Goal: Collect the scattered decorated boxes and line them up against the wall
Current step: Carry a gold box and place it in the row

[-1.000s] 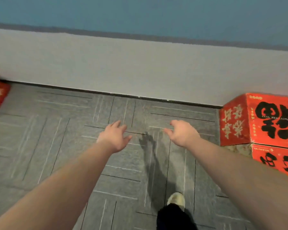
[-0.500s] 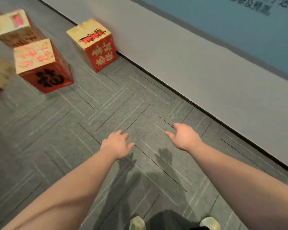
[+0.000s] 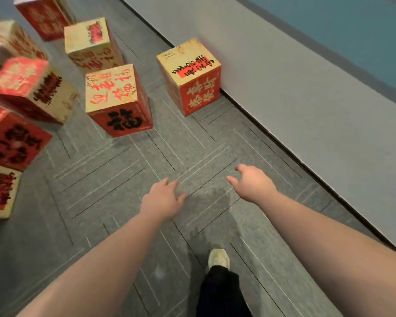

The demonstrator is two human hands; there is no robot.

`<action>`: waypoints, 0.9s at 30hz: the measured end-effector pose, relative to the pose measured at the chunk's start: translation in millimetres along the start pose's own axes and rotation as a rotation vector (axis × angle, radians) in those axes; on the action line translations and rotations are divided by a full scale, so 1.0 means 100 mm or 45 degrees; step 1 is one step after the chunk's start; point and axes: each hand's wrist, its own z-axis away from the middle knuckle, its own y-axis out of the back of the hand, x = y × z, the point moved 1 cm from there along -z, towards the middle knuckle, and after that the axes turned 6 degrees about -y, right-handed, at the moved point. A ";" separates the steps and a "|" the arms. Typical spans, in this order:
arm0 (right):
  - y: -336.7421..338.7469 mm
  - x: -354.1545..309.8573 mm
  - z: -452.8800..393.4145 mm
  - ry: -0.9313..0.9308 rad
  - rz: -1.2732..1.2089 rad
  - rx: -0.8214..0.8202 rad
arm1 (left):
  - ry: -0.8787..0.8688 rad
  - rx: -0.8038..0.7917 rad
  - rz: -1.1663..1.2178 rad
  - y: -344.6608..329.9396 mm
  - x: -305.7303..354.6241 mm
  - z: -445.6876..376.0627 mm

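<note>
Several red and gold decorated boxes stand on the grey carpet. One box [image 3: 190, 74] sits right against the grey wall [image 3: 306, 92]. Another box [image 3: 117, 99], with a large black character on its red side, stands a little to its left, away from the wall. More boxes [image 3: 25, 88] are scattered along the left edge, one of them tilted. My left hand [image 3: 162, 200] and my right hand [image 3: 254, 184] reach forward over bare carpet, fingers spread, holding nothing, well short of the nearest box.
The wall runs diagonally from top centre to lower right, with a dark skirting line at the floor. My foot in a pale shoe [image 3: 218, 258] and dark trouser leg is planted below my hands. Carpet tiles [image 3: 128, 170] stretch between me and the boxes.
The view has swung left along the wall and moved closer to the scattered boxes, which now fill the upper left. Both hands stay outstretched and empty.
</note>
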 end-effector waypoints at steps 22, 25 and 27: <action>1.83 -2.16 -4.07 -0.062 0.004 0.055 | -0.030 0.155 0.105 2.62 -0.81 -4.25; 1.86 -2.33 -4.57 -0.069 0.018 0.030 | 0.009 0.158 0.134 2.71 -0.89 -4.69; 1.88 -2.38 -4.94 -0.049 0.030 0.024 | 0.042 0.144 0.175 2.74 -0.89 -4.97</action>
